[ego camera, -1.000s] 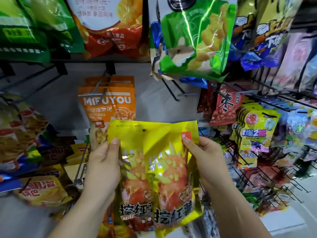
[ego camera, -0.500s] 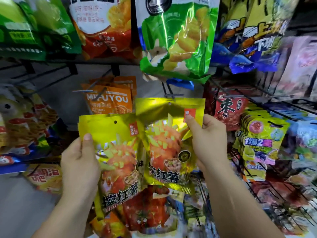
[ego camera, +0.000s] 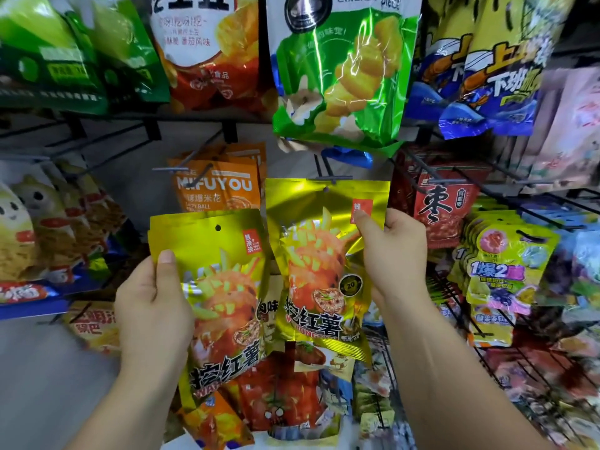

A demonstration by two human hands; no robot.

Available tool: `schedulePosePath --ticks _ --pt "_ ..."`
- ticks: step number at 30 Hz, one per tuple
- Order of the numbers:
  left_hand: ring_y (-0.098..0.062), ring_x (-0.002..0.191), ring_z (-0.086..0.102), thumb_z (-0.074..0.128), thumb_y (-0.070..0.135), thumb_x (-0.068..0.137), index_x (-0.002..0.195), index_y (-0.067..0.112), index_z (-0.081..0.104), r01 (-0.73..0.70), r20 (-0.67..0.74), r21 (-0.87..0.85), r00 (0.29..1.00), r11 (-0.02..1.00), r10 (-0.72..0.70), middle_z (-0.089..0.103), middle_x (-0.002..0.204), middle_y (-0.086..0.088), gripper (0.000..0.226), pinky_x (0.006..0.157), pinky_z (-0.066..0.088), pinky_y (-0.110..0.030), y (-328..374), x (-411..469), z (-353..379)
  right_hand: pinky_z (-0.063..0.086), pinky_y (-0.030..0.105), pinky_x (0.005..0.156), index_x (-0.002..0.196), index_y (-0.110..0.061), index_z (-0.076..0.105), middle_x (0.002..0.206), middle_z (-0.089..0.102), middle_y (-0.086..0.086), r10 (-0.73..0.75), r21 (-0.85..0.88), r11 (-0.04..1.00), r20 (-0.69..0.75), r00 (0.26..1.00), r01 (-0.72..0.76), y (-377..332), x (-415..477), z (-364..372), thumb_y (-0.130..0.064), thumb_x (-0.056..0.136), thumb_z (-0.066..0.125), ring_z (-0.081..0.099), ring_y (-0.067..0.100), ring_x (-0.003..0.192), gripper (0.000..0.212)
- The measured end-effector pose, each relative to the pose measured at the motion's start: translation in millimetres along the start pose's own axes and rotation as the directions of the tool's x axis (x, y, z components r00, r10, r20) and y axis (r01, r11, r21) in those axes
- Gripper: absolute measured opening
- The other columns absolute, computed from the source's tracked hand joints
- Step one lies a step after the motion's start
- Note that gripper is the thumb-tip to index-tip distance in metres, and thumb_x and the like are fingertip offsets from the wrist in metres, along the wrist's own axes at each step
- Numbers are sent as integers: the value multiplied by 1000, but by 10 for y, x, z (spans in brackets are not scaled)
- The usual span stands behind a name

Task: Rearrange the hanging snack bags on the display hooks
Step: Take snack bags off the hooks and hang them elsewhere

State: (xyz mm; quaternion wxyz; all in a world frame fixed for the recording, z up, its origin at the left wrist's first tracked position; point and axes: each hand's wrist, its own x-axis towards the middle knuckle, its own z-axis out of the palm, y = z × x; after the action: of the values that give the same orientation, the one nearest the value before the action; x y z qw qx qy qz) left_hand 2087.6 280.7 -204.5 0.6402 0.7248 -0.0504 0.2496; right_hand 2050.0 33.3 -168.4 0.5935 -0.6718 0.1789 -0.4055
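Two shiny yellow sweet-potato snack bags fill the middle of the head view. My left hand [ego camera: 152,306] grips the left yellow bag [ego camera: 224,297] by its left edge, thumb on the front; more bag edges show behind it. My right hand [ego camera: 394,254] pinches the right yellow bag [ego camera: 319,261] at its upper right corner. The right bag's top edge with its hang hole sits just below the tip of a black display hook [ego camera: 331,178]. I cannot tell whether the hook passes through the hole.
Orange MIFUYOU bags [ego camera: 217,186] hang left of the hook. A big green chicken-piece bag [ego camera: 344,76] hangs above it. Red jujube bags [ego camera: 444,203] and yellow-green candy packs [ego camera: 503,264] hang on wire hooks to the right. More snack bags crowd below and left.
The single stack split into two: my right hand carried one yellow bag up and right to the hook, while my left hand kept the other bags lower left.
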Motion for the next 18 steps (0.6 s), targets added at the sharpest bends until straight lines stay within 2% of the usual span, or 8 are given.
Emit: schedulePosePath --ticks 2,4,8,10,12,13,16,18 --pt "2 51 50 41 26 112 67 19 46 -7 2 9 1000 1000 7 53 50 24 46 44 32 -11 36 -18 -14 53 46 45 54 -15 47 48 36 -13 -6 -26 1000 -5 1000 6 19 20 19 -20 95 74 35 10 45 49" --pt "1 50 48 41 27 112 66 19 45 -19 20 9 1000 1000 19 51 49 22 47 44 31 -12 62 -30 -30 40 33 48 49 -23 39 43 32 -16 -13 -50 999 -16 1000 12 51 59 50 -20 95 73 30 5 41 57" --pt "-15 54 53 42 40 111 74 13 57 5 61 19 998 1000 -7 60 59 4 49 53 43 -35 27 6 -96 34 34 56 53 -22 36 40 34 -14 25 -77 997 -20 999 -27 126 238 148 -22 93 74 30 8 43 55" --pt "-42 68 60 43 45 110 78 12 61 38 75 26 996 999 -39 64 71 -16 49 58 53 -50 11 1 -113 44 40 54 54 -12 42 43 42 -10 43 -97 994 -34 999 -46 160 366 224 -28 89 75 45 22 46 50" --pt "-40 69 65 44 43 110 81 10 64 70 97 26 993 997 -72 65 78 -26 48 56 54 -41 33 -19 -115 56 58 60 66 -8 59 56 60 4 46 -128 990 -50 998 -52 172 485 309 -39 83 70 62 41 61 37" --pt "-34 68 67 45 41 110 84 10 67 89 110 15 990 996 -90 68 81 -26 46 57 55 -37 46 -28 -109 57 61 66 70 -9 64 65 65 11 40 -156 987 -53 998 -48 175 541 346 -41 83 68 65 43 67 34" --pt "-39 74 69 48 42 108 90 17 73 153 153 -47 978 987 -145 73 87 -25 39 69 58 -50 121 -52 -53 57 52 73 78 -8 73 74 71 15 6 -229 973 -59 998 -20 181 713 430 -38 89 70 69 38 76 32" --pt "-45 70 63 51 41 107 89 16 72 178 171 -84 972 980 -162 69 85 -29 37 66 56 -54 155 -63 -6 56 46 74 79 -8 74 78 73 15 5 -267 964 -58 998 -21 201 804 454 -38 91 71 69 37 81 32"
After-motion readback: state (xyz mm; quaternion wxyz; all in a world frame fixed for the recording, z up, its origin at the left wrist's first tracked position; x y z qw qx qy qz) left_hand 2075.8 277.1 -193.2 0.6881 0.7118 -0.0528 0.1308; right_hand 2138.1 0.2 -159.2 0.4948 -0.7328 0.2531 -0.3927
